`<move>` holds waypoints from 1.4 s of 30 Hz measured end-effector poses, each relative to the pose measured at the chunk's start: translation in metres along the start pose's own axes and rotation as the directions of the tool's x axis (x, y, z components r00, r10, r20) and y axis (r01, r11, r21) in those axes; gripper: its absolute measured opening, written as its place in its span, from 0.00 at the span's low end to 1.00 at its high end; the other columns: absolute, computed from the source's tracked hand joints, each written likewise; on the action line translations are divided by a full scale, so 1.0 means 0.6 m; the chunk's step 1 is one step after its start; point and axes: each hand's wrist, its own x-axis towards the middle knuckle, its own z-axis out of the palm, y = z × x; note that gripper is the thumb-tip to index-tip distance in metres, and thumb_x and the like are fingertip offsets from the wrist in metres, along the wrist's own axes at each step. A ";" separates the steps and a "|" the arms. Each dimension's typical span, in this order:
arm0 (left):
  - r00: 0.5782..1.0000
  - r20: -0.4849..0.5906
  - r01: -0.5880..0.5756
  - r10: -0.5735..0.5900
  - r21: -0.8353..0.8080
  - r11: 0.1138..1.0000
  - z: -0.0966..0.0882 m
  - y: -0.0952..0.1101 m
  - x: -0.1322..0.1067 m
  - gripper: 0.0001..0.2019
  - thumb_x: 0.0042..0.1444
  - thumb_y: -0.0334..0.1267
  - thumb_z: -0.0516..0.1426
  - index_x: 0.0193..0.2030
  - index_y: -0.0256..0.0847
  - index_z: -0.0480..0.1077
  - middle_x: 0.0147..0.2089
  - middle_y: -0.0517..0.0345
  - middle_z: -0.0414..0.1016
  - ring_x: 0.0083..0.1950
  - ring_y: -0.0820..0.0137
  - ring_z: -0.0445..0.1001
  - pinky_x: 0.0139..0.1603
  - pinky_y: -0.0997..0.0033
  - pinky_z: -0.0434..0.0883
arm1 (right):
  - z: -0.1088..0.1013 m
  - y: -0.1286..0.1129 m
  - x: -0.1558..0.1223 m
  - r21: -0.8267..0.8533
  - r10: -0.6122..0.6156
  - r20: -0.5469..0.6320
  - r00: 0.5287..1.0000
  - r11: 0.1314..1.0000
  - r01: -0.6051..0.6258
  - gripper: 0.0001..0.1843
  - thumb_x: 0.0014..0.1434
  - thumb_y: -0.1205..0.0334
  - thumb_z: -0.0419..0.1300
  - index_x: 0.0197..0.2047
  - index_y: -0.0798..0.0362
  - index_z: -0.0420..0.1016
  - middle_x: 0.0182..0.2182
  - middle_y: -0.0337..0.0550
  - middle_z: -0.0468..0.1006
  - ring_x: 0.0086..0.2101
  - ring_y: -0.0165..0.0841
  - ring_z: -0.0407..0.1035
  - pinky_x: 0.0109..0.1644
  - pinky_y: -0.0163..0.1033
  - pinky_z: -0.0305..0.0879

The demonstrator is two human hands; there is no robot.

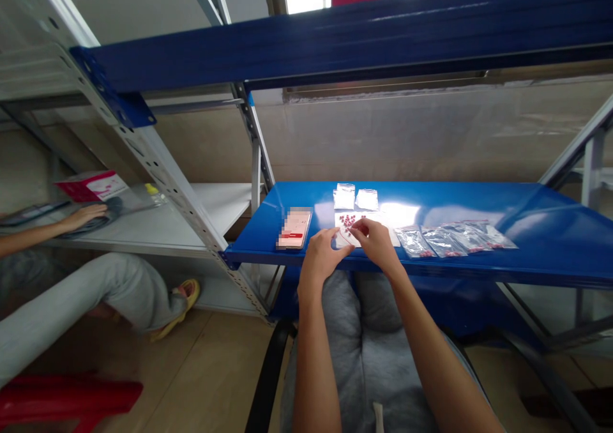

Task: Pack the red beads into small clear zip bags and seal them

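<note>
left hand point(325, 257) | right hand point(376, 243) | both at white sheet point(378, 217); small red pieces point(348, 221); zip bags point(454, 240); blue shelf point(479, 206)

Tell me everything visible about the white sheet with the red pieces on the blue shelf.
A flat, white rectangular sheet, paper-like as far as the glare allows, lies on the glossy blue metal shelf, near its front edge. A cluster of small red pieces sits on its left part. The left hand and right hand reach over it; whether they touch it cannot be told. Glare washes out its far right part.
</note>
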 end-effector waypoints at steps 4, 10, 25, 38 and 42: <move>1.000 0.005 -0.017 0.017 -0.031 0.999 0.001 0.001 0.001 0.25 0.55 0.42 0.69 0.59 0.39 0.75 0.51 0.49 0.81 0.52 0.59 0.79 0.56 0.62 0.74 | -0.011 -0.010 -0.001 0.185 -0.043 0.142 0.989 0.983 0.016 0.15 0.61 0.51 0.59 0.34 0.54 0.81 0.25 0.41 0.77 0.29 0.34 0.68 0.34 0.37 0.60; 1.000 -0.001 -0.006 0.006 -0.023 1.000 0.001 -0.003 0.001 0.26 0.54 0.43 0.69 0.59 0.37 0.75 0.49 0.49 0.81 0.50 0.59 0.79 0.55 0.61 0.74 | -0.025 0.018 -0.003 0.017 0.013 0.021 1.000 1.000 -0.013 0.10 0.61 0.61 0.58 0.37 0.53 0.80 0.28 0.43 0.80 0.31 0.35 0.71 0.38 0.38 0.61; 1.000 -0.005 0.006 -0.006 -0.012 1.000 0.002 -0.006 0.000 0.25 0.55 0.44 0.68 0.58 0.38 0.75 0.49 0.48 0.81 0.51 0.60 0.79 0.56 0.62 0.73 | -0.020 0.057 -0.019 -0.309 0.108 -0.019 0.994 0.945 -0.108 0.12 0.58 0.71 0.60 0.46 0.56 0.77 0.33 0.44 0.79 0.35 0.35 0.71 0.44 0.38 0.61; 1.000 -0.002 0.004 -0.004 -0.013 1.000 0.001 -0.008 -0.001 0.24 0.56 0.43 0.67 0.58 0.37 0.75 0.50 0.48 0.81 0.51 0.59 0.79 0.58 0.60 0.73 | -0.013 0.064 -0.025 -0.312 0.060 -0.016 0.998 0.948 -0.062 0.10 0.59 0.68 0.58 0.44 0.55 0.77 0.32 0.44 0.77 0.35 0.36 0.70 0.45 0.40 0.62; 1.000 -0.008 0.007 -0.007 -0.004 1.000 -0.001 -0.008 -0.001 0.24 0.56 0.43 0.68 0.58 0.36 0.75 0.48 0.49 0.81 0.50 0.60 0.79 0.56 0.61 0.73 | -0.007 0.055 -0.012 -0.258 0.001 0.000 1.000 0.966 -0.001 0.08 0.62 0.65 0.59 0.41 0.53 0.79 0.33 0.45 0.77 0.36 0.37 0.71 0.44 0.40 0.62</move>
